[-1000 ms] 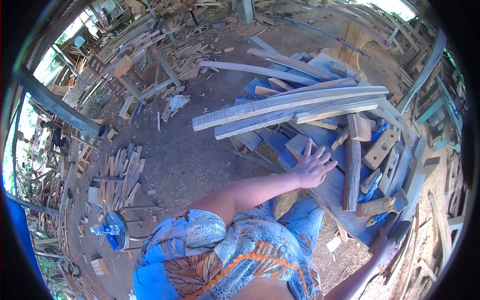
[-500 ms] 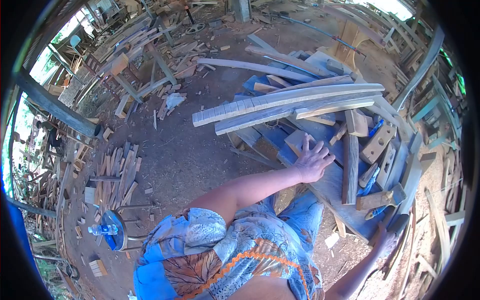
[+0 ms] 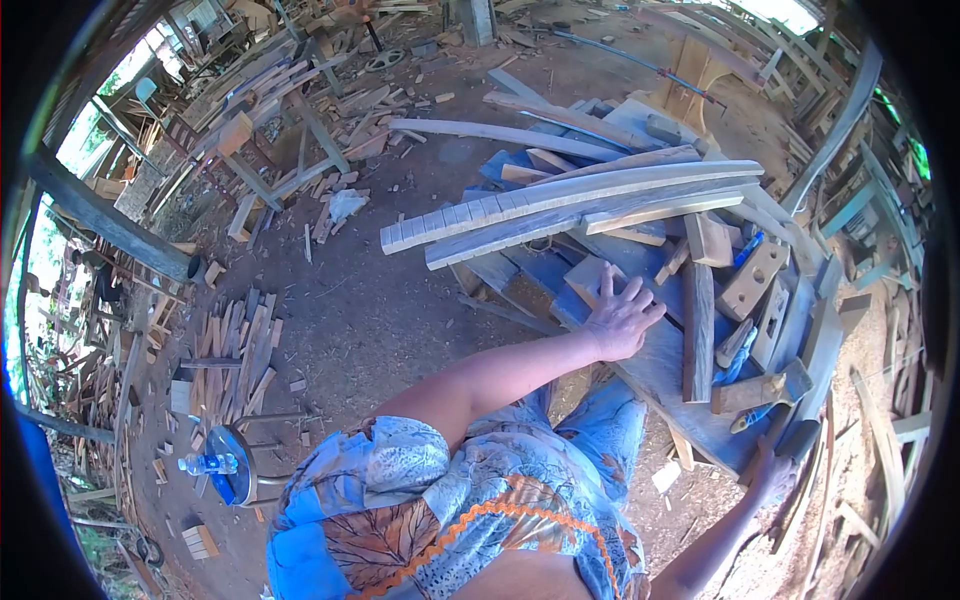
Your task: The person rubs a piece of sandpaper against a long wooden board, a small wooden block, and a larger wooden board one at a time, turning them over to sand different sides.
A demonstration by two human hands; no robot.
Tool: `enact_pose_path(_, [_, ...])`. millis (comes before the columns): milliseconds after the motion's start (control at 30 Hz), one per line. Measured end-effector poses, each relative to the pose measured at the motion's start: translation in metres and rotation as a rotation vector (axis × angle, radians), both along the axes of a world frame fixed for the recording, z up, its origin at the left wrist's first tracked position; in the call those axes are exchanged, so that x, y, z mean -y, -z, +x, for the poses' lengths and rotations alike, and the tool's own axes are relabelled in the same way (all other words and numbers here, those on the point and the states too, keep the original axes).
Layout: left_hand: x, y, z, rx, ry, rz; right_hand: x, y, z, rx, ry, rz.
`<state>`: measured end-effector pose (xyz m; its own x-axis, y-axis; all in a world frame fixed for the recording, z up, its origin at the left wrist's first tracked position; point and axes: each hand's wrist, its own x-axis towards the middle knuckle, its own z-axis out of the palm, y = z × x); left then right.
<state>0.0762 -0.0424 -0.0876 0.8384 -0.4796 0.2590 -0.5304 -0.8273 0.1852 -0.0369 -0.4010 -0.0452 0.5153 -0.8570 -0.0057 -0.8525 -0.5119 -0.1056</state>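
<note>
My left hand [image 3: 622,322] rests on the workbench [image 3: 655,365] with its fingers spread, beside a small wooden block [image 3: 590,280]. At the bench's near right corner, my right hand [image 3: 772,474] is wrapped round a dark tool [image 3: 799,440], whose lower part my fingers hide. Between the hands stands an upright-looking dark wooden bar [image 3: 698,335] lying along the bench. To its right are a block with holes [image 3: 755,280], a wooden mallet-like piece [image 3: 750,393] and a blue-handled tool [image 3: 752,418]. Beyond my left hand lie long curved boards [image 3: 570,200], one with notches cut across its end.
A round stool [image 3: 232,440] with a plastic bottle [image 3: 208,464] stands at the left. Stacked wood strips [image 3: 230,345] lie on the ground behind it. A post [image 3: 120,220] leans at the upper left. A timber rack [image 3: 300,110] is farther back.
The whole view has shifted slightly, moving the bench and boards a little up and left. Both hands keep nearly the same place and pose.
</note>
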Motion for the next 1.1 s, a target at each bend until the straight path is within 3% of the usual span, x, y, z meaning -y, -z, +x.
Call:
enact_pose_path(367, [0.001, 0.005, 0.001, 0.049, -0.001, -0.049, 0.015, 0.021, -0.001, 0.005, -0.045, -0.101])
enact_pose_path(1100, [0.001, 0.007, 0.003, 0.103, 0.000, -0.082, 0.013, 0.012, 0.000, 0.019, -0.038, -0.047])
